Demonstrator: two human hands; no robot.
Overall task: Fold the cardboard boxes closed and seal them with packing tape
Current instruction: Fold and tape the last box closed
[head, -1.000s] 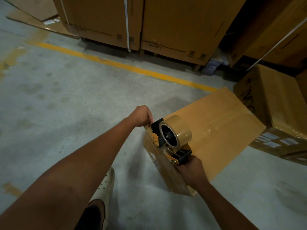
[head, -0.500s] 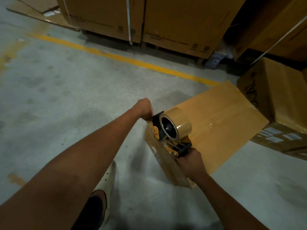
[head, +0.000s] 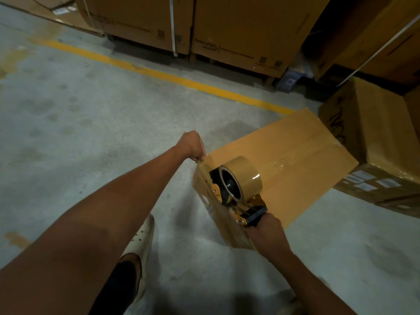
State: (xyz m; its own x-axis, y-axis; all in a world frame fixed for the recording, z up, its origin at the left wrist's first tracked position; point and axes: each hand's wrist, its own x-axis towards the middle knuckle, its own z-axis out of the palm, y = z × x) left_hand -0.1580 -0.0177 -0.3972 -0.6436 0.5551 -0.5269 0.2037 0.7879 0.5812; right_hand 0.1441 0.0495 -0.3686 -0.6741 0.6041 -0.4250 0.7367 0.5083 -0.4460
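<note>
A closed brown cardboard box stands on the concrete floor, with a glossy strip of tape running along its top seam. My right hand grips the handle of a black and yellow tape dispenser that carries a tan tape roll. The dispenser sits at the box's near edge, tipped over onto the near side face. My left hand grips the box's near left corner with curled fingers.
A second sealed box with white labels stands right behind the first one. Tall strapped cartons line the back beyond a yellow floor line. My white shoe is on the floor left of the box.
The dispenser has travelled toward me along the seam and now hangs over the box's near edge. My left hand has stayed at the corner.
</note>
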